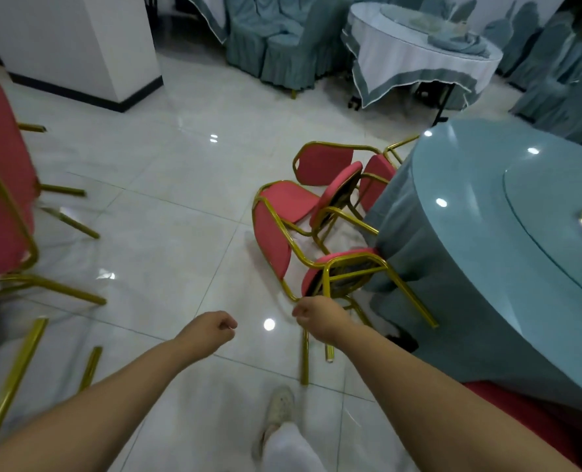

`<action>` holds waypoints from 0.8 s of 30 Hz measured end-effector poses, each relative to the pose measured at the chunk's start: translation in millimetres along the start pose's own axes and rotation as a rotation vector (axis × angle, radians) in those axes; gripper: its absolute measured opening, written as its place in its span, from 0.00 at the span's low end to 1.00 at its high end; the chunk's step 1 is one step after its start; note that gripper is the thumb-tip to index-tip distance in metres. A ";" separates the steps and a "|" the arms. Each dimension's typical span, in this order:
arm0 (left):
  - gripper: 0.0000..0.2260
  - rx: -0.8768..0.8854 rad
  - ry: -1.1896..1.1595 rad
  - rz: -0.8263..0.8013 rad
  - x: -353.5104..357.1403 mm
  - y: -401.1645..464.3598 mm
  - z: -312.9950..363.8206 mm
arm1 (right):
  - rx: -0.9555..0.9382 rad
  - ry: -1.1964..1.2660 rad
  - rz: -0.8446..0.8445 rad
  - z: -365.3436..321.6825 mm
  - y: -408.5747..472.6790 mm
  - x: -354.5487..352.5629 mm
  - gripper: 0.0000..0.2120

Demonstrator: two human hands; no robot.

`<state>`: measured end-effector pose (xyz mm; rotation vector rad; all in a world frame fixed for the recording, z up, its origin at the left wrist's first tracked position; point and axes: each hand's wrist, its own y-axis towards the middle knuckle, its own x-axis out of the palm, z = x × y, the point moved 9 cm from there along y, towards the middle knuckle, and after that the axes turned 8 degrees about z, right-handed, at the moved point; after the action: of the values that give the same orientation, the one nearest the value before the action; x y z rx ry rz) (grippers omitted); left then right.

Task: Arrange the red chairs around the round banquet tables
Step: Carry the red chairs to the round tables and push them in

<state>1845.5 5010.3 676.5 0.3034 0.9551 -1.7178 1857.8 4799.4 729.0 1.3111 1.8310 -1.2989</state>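
Red padded chairs with gold metal frames (284, 229) lie tipped on the pale tiled floor (167, 212), tangled together against the near-left edge of the round bench draped in blue-grey cloth (480, 233). More red chairs (3, 199) sit at far left. Your left hand (208, 330) hangs loosely curled and holds nothing. Your right hand (318, 318) is curled just at the nearest chair's frame; whether it grips the tube, you cannot tell. You seem to be at the righting step: next, take a firm hold on that frame, lift it clear of the others, and stand it facing the bench.
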 end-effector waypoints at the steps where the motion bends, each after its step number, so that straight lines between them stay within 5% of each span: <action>1: 0.10 -0.008 -0.006 -0.005 -1.4 11.2 0.4 | -0.006 0.001 -0.003 0.2 14.0 -2.3 0.12; 9: 0.06 -0.085 -0.066 0.087 -69.0 128.9 24.5 | -0.011 -0.018 0.088 8.4 157.4 -68.5 0.11; 24: 0.04 -0.207 -0.243 0.188 -191.7 305.0 26.4 | -0.121 -0.097 -0.048 -82.4 393.7 -117.1 0.12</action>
<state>2195.9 5097.8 677.8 0.0450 0.8865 -1.4337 2272.5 4852.8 703.9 1.1283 1.8532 -1.2339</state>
